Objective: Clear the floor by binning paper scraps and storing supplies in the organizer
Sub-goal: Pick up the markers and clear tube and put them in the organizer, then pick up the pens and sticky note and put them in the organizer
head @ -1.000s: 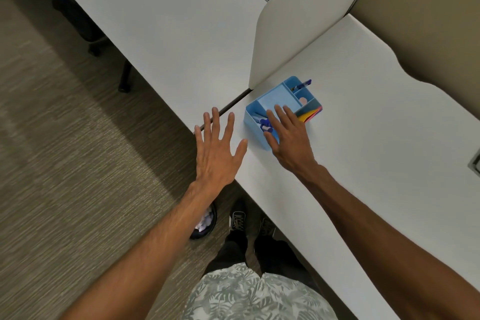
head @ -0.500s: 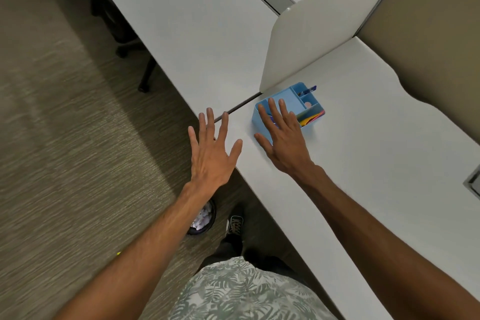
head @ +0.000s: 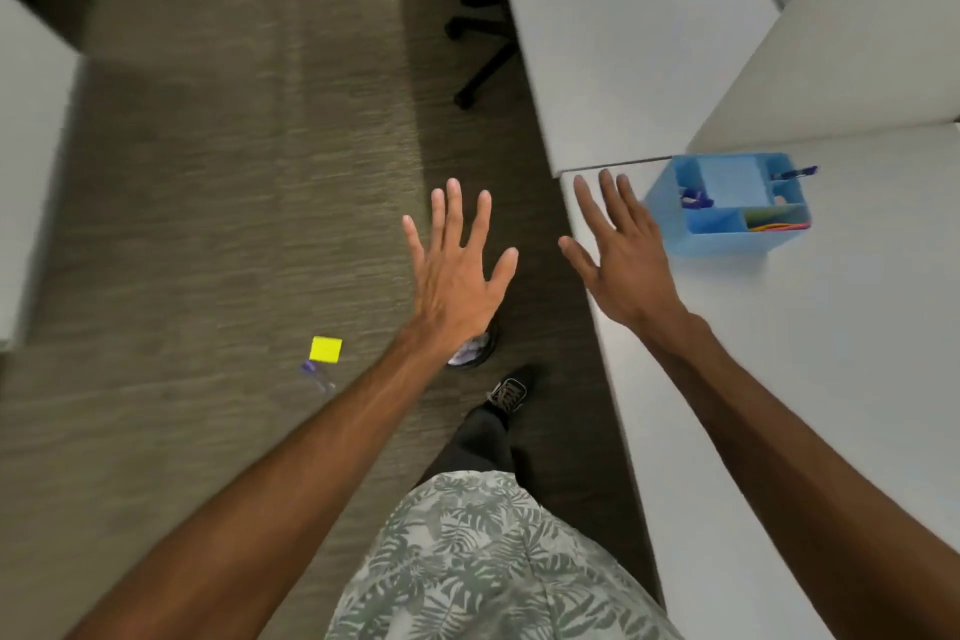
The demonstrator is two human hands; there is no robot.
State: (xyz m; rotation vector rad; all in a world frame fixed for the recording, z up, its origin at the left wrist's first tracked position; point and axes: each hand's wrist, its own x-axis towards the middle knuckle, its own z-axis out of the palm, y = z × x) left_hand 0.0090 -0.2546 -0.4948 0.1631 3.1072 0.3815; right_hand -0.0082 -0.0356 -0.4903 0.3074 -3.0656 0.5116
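The blue organizer (head: 727, 237) stands on the white desk (head: 831, 353) near its left edge, holding a blue pen, a purple item and coloured paper. My right hand (head: 621, 255) hovers just left of it, fingers spread, holding nothing. My left hand (head: 457, 270) is spread over the carpet, also holding nothing. A yellow sticky-note pad (head: 326, 348) lies on the floor with a small purple pen-like item (head: 316, 374) beside it. A dark round bin (head: 475, 351) with crumpled paper sits on the floor, mostly hidden under my left wrist.
A second white desk (head: 597, 16) and a white divider panel (head: 841, 68) stand beyond the organizer. An office chair base (head: 478, 36) sits under the far desk. Another white surface (head: 26, 161) is at the left edge. My shoe (head: 506, 392) is by the bin.
My right hand has come off the organizer and moved left. The view has swung left toward the floor, bringing the yellow pad and purple item into sight.
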